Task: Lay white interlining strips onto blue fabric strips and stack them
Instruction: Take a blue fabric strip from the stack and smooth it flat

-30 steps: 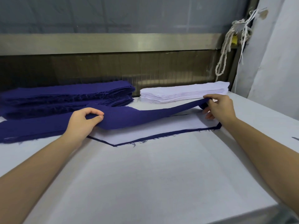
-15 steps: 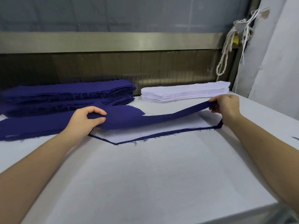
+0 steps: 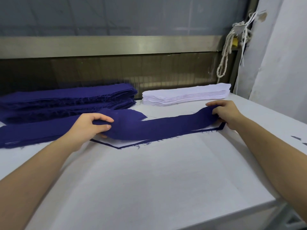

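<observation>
This is a garment workshop, at a station for preparing cut pieces. A broad white bench (image 3: pixel 157 180) carries piles of cut blue fabric strips (image 3: pixel 66 97) with frayed raw edges and, beside them, a neat stack of white interlining strips (image 3: pixel 186 94). Behind the bench a plain metal rail (image 3: pixel 108 45) runs above dark ribbed panelling. Knotted cords (image 3: pixel 226 52) hang at the corner beside a white sheet (image 3: pixel 282 63).

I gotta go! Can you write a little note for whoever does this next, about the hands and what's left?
Left hand and right hand each grip an end of one blue fabric strip, draped over a laid pair with white interlining showing.
Blue fabric pile back left, white interlining stack back right.
Done: one pair at least.
Left: flatten this strip, add interlining, repeat.
</observation>
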Action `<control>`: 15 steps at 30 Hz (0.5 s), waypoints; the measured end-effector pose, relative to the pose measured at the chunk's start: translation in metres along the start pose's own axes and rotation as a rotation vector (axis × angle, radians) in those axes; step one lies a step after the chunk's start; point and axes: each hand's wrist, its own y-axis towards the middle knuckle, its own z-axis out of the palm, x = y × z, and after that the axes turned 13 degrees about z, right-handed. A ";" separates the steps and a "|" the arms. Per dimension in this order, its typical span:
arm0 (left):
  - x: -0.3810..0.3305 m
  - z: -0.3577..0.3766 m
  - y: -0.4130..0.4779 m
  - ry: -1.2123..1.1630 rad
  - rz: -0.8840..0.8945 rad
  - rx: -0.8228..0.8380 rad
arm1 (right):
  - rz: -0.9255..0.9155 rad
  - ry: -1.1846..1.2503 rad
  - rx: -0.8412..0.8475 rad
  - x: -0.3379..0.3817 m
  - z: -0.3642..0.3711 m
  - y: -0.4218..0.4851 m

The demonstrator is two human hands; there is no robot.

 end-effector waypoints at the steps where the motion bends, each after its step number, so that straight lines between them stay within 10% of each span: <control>1: 0.000 -0.001 0.000 0.002 -0.004 -0.012 | 0.015 -0.018 0.009 0.001 -0.001 -0.001; 15: 0.000 -0.017 0.001 0.188 -0.097 0.177 | -0.017 -0.340 -0.077 -0.005 -0.010 0.007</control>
